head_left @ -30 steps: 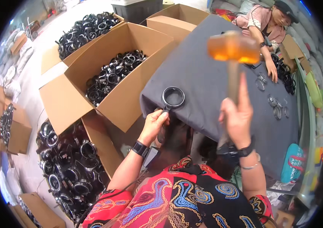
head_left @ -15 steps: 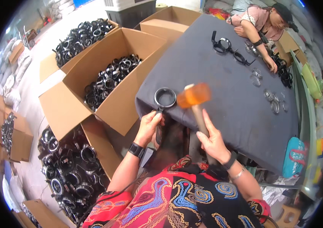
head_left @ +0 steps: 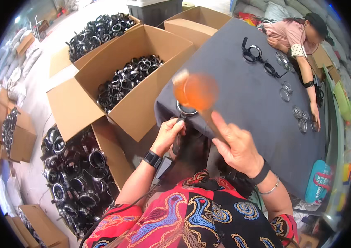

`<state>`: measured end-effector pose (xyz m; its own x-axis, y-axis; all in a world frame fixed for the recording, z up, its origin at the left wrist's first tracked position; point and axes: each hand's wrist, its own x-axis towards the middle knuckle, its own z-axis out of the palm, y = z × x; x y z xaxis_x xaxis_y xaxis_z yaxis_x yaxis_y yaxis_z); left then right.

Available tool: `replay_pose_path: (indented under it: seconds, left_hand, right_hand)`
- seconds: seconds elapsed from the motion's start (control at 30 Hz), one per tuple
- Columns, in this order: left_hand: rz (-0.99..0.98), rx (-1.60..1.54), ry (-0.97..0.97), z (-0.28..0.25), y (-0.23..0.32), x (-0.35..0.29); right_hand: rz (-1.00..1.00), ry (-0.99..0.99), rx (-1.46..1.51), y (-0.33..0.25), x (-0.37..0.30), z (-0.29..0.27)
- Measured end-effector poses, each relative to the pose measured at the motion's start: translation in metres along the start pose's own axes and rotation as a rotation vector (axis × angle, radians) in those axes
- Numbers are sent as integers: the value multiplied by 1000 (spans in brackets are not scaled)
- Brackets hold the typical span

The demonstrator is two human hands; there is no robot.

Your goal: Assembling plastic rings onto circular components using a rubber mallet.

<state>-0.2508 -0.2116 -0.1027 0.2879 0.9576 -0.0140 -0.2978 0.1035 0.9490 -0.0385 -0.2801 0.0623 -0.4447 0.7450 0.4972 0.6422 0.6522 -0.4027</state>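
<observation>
My left hand point(head_left: 169, 134) is closed on the handle of a black magnifying glass point(head_left: 186, 111), whose round rim lies at the grey table's near left corner. My right hand point(head_left: 239, 151) grips the wooden handle of a mallet point(head_left: 198, 91) with a translucent orange head. The head is blurred and hangs over the rim, covering its upper part. Whether the two touch cannot be told. Farther up the table lie black frames with handles point(head_left: 253, 53) and several clear round lenses point(head_left: 302, 118).
Left of the table, an open cardboard box point(head_left: 142, 99) holds many black rings; more fill the boxes behind and below it. A co-worker's hand point(head_left: 315, 120) reaches to the lenses at the table's right edge. A turquoise packet point(head_left: 319, 180) hangs at the near right corner.
The mallet has come left, over the magnifying glass's rim, now partly hidden. My right hand is raised nearer the camera. The co-worker's hand has moved toward me, to the nearer lenses.
</observation>
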Motion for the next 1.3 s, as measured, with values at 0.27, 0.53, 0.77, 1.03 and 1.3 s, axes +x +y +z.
replay_pose_path:
  seconds: [0.27,0.53,0.77,1.03,1.3]
  left_hand:
    - [23,94,14,0,-2,5]
    - [5,60,-33,5,-1,5]
    - [23,55,-37,-4,3,2]
    - [-18,56,-14,-5,-1,-1]
    - [277,174,205,-30,87,46]
  right_hand:
    - [203,-322,-25,25,42,33]
    - [381,-189,234,57,32,36]
    - [482,279,629,23,49,-25]
    - [919,-4,755,42,-6,0]
    - [758,283,724,29,-74,-39]
